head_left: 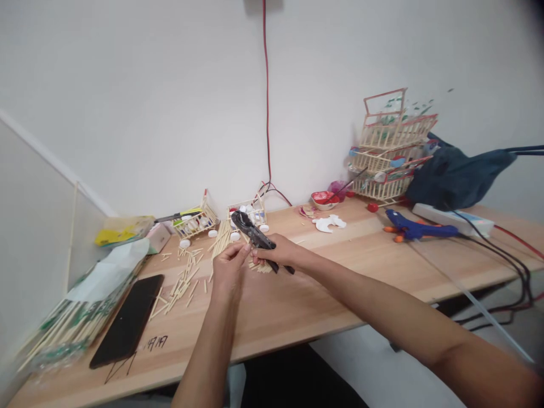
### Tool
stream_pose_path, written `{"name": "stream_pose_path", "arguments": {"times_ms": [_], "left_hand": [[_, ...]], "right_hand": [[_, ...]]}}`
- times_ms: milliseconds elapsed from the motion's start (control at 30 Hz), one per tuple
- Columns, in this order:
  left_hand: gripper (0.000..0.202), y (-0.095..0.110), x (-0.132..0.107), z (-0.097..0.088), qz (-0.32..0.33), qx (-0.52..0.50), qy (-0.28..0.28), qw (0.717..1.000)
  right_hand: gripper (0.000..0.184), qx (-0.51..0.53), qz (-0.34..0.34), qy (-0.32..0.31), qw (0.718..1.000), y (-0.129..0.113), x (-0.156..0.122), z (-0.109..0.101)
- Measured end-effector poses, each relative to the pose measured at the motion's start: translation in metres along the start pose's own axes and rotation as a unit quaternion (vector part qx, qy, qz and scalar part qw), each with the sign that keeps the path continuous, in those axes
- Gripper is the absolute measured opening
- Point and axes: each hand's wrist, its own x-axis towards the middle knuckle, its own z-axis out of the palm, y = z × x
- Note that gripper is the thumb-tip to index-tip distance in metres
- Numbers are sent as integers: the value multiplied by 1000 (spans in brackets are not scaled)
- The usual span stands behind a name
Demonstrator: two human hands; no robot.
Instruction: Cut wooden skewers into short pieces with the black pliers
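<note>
My right hand (278, 252) is closed round the handles of black cutting pliers (250, 229), whose jaws point up and to the left. My left hand (227, 266) is pinched just below the jaws, holding a thin wooden stick (240, 247) up to the pliers. Both hands hover above the wooden table (340, 272), over a loose heap of short cut sticks (182, 283).
A black phone (130, 317) and packs of sticks (72, 323) lie at the left. Small stick baskets (196, 220) stand by the wall, and a taller stick rack (391, 147) at the back right. A blue glue gun (419, 229), cables and a dark bag (459, 173) fill the right side.
</note>
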Motion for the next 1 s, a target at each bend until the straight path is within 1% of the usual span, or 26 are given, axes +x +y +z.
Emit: {"name": "stream_pose_path", "arguments": {"times_ms": [100, 167, 233, 300, 433, 567, 733, 900, 1000], "left_hand": [[26, 1, 1, -1, -18, -29, -41, 999], [28, 1, 2, -1, -21, -55, -45, 997], [27, 2, 2, -1, -18, -66, -44, 997], [27, 3, 0, 0, -21, -63, -55, 996], [25, 4, -5, 4, -58, -47, -103, 992], [24, 7, -9, 7, -89, -36, -124, 988], [28, 11, -9, 5, -88, 5, -128, 988], [37, 11, -8, 3, -113, 6, -106, 988], [36, 13, -7, 5, -109, 3, -105, 988]], "right_hand": [[11, -34, -9, 0, 999, -2, 0, 0], [11, -88, -14, 33, 995, -3, 0, -1], [15, -131, -19, 80, 988, -5, 0, -4], [20, -137, -37, 106, 984, -7, 0, -7], [23, -142, -76, 108, 981, -8, 0, -12], [22, -208, -69, 115, 969, -7, -2, -12], [20, -244, -62, 118, 961, -10, -4, -12], [13, -256, -108, 102, 955, -10, -7, -9], [13, -274, -137, 99, 947, -8, -7, -5]]}}
